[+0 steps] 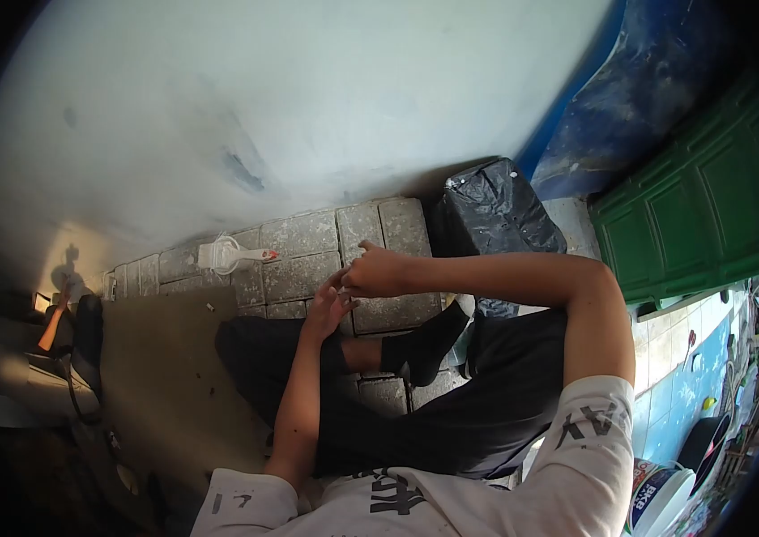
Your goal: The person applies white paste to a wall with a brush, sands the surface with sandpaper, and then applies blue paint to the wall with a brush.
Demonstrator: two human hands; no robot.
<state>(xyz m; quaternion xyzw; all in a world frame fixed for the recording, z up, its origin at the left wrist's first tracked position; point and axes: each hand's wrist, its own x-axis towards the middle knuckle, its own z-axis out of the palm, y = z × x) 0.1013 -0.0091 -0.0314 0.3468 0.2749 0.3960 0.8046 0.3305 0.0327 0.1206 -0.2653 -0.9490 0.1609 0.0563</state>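
My right hand (378, 270) is closed, its knuckles up, above the grey paving blocks (302, 242). Just below it, my left hand (329, 310) has bent fingers, and its fingertips meet those of the right. Something small and pale may be pinched between them, too small to make out. To the left of the hands, a round white object (229, 256) with a red-and-white handle-like part lies on the blocks. My bent legs in dark trousers (433, 430) and a foot in a black sock (433, 347) are beneath my forearms.
A pale wall (308, 98) rises ahead. A black plastic-wrapped bundle (509, 210) stands right of the blocks, near a green panelled piece (693, 192). At left are a brown mat-like surface (169, 367) and an orange-handled tool (54, 327). A white bucket (666, 497) sits lower right.
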